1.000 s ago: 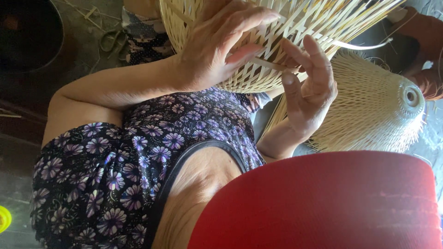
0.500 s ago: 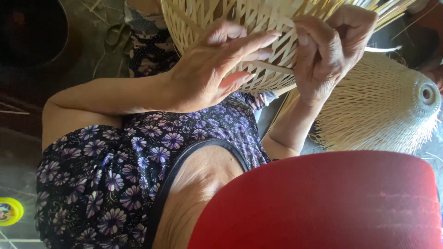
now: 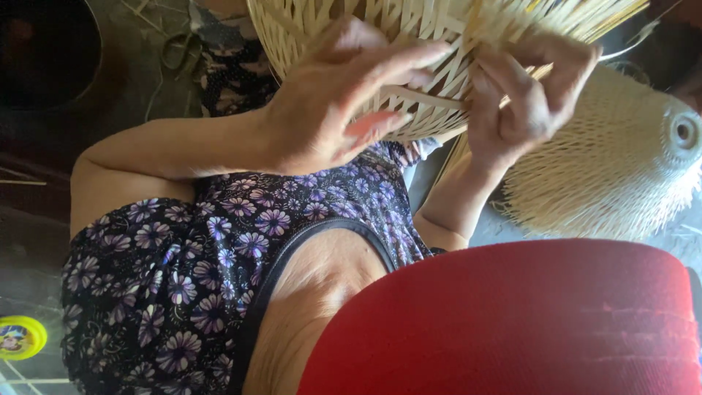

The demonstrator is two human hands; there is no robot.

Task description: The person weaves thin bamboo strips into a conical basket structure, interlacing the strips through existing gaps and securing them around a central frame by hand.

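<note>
A half-woven basket (image 3: 439, 29) of pale bamboo strips rests over my lap at the top of the view. My left hand (image 3: 344, 102) lies against its near side, fingers spread across the weave and thumb under the rim, holding it steady. My right hand (image 3: 526, 95) is to the right of it, fingers curled and pinching a loose bamboo strip (image 3: 424, 99) that runs across the basket's lower edge. Loose strip ends fan out at the upper right. My floral dress (image 3: 219, 249) fills the lower left.
A cone-shaped bundle of thin bamboo ribs (image 3: 621, 161) lies at the right, touching the basket. Scissors (image 3: 179, 51) lie on the floor at the upper left beside a dark round vessel (image 3: 44, 44). A yellow round lid (image 3: 18, 336) sits lower left. A red shape (image 3: 512, 322) blocks the bottom right.
My right hand has risen from below the basket, where it was open, to the rim and closed on a strip. My left hand slid slightly lower on the weave.
</note>
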